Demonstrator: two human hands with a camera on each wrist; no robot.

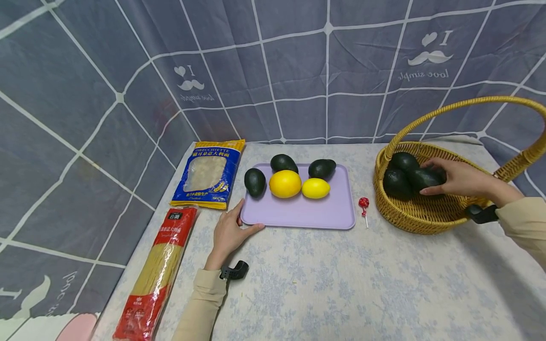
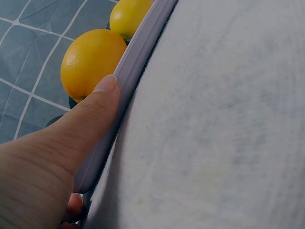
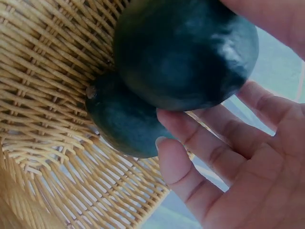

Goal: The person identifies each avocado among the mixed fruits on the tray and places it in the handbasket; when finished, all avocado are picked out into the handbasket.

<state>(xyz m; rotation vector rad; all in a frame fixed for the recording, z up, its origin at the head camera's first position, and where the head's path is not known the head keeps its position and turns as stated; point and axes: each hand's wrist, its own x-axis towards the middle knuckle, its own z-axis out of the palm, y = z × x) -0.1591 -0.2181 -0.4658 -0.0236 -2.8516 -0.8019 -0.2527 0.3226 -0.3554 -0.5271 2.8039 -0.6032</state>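
A lilac tray (image 1: 298,215) lies on the table, bearing several dark green avocados (image 1: 255,183), an orange (image 1: 285,183) and a lemon (image 1: 315,188). At its near left corner my left hand (image 1: 230,234) grips the rim, thumb along the front edge and fingers at the left side. The left wrist view shows that thumb (image 2: 88,117) against the tray's edge (image 2: 136,52). Inside the wicker basket (image 1: 409,222), my right hand (image 1: 458,177) holds an avocado (image 1: 426,179) between thumb and fingers. More avocados (image 1: 396,183) lie beside it; one (image 3: 126,119) shows under the held avocado (image 3: 183,52) in the right wrist view.
A red lollipop (image 1: 364,203) lies between tray and basket. On the left are a blue and yellow bag of orecchiette (image 1: 209,173) and a long red pack of spaghetti (image 1: 155,270). The basket's tall handle (image 1: 465,102) arches above the right hand. A grey checked curtain (image 1: 294,71) hangs behind.
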